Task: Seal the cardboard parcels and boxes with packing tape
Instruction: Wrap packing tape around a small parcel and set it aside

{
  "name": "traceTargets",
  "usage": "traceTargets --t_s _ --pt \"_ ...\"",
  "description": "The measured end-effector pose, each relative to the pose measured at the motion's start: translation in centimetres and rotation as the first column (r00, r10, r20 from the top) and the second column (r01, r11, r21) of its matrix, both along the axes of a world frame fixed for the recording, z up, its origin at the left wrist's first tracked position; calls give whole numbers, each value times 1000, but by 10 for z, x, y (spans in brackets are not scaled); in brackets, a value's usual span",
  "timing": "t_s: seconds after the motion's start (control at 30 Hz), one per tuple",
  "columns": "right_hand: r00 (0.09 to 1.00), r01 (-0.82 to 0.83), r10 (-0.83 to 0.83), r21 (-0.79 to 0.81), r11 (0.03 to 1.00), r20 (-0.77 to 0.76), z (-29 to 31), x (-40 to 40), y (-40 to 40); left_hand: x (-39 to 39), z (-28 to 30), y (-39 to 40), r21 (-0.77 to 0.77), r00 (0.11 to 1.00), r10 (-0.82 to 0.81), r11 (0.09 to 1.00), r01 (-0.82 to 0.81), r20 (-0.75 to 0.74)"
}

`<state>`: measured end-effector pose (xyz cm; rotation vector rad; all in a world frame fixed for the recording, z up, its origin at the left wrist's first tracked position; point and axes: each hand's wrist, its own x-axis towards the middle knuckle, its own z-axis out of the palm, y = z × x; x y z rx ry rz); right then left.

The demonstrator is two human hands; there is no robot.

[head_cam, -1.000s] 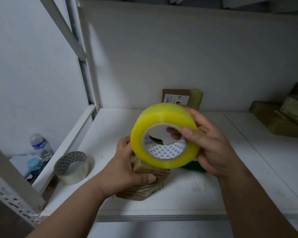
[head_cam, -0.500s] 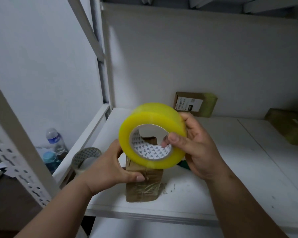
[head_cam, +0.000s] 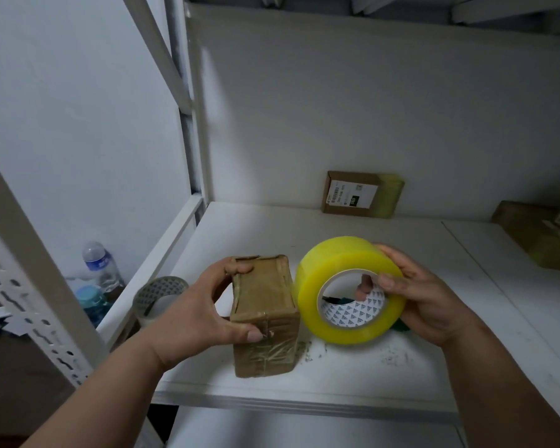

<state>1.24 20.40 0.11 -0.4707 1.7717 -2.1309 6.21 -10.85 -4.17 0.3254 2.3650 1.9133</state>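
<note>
A small brown cardboard box (head_cam: 263, 313), wrapped in clear tape, stands upright near the front of the white shelf (head_cam: 337, 379). My left hand (head_cam: 194, 313) grips it, fingers over the top far edge and thumb on the front face. Just to its right, my right hand (head_cam: 424, 299) holds a big yellow roll of packing tape (head_cam: 343, 276) on its edge, thumb on the core rim and a finger through the core. The roll nearly touches the box's right side.
A flat labelled parcel (head_cam: 359, 194) leans on the back wall. More taped parcels (head_cam: 537, 234) lie at the far right. A second tape roll (head_cam: 157, 297) sits at the shelf's left edge. Something green (head_cam: 401, 324) lies behind the yellow roll. Bottles (head_cam: 99, 263) stand left, beyond the shelf frame.
My right hand has moved the yellow roll down and to the right, off the front of the box. The box now stands fully uncovered in my left hand's grip.
</note>
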Motion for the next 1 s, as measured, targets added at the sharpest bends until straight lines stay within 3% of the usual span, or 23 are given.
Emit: traceTargets --t_s 0.07,0.1,0.2,0.3,0.37,0.43,0.5,0.57,0.67,0.87,1.0 --pt "999 -7 10 -58 998 48 -6 0 -2 3 7 0 -119 1000 -1 993 0 -14" --pt "998 -4 10 -80 997 68 -8 0 -3 4 14 2 -255 999 1 967 -11 -39" --pt "996 -14 25 -115 993 89 -11 1 -8 3 36 9 -698 988 -72 715 -43 -135" --pt "998 -24 30 -107 994 58 -5 3 -16 -4 49 25 -836 978 -153 548 -36 -143" --pt "1000 0 0 -60 998 0 1 6 -25 -11 47 31 -858 973 -181 513 -29 -142" --pt "996 61 -63 -50 997 -55 8 10 -33 -15 44 29 -819 964 -193 572 -41 -183" --pt "991 105 -114 -114 988 -71 12 13 -36 -13 42 22 -713 959 -176 701 -37 -223" --pt "992 79 -99 -232 970 -77 14 14 -33 -11 39 15 -546 960 -106 836 -55 -259" --pt "994 -11 -25 -323 946 -110 19 14 -35 -8 31 19 -325 963 -23 943 -68 -270" --pt "995 -50 38 -130 990 -92 8 9 -70 2 -12 24 -44 993 94 994 -98 -75" --pt "991 -82 89 70 994 -105 -5 11 -92 3 -19 5 19 998 23 1000 -24 59"
